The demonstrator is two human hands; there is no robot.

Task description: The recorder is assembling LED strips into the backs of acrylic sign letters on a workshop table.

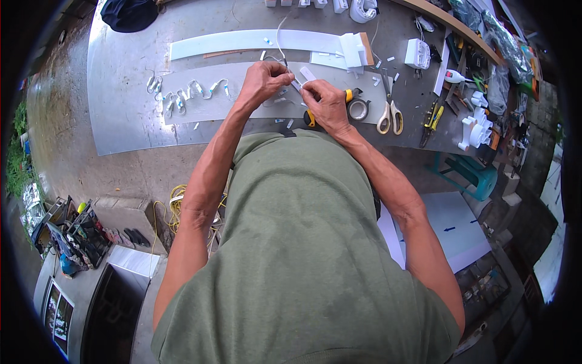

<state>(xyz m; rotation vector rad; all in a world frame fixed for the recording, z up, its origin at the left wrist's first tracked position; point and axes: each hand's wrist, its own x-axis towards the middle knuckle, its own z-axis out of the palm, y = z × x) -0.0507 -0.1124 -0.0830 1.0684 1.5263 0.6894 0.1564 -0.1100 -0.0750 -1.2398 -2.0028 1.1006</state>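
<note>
My left hand (264,83) pinches a thin cable (279,43) over the middle of the metal table; its pale length runs up and away, and a dark part shows near the fingers. My right hand (328,104) is closed in a pinch close by, at the other end of a short, slim grey piece between the hands. What exactly its fingers hold is too small to tell. A white flat strip (307,74) lies beside the right fingers. To the left, a wired string of small light modules (182,98) lies in loops on a translucent sheet (242,109).
Right of my hands lie a black tape roll (358,109), a yellow-and-black tool (350,94), scissors (390,116) and yellow-handled pliers (434,116). A long white strip (254,41) stretches behind. A white adapter box (417,54) and a dark cap (128,15) are farther off.
</note>
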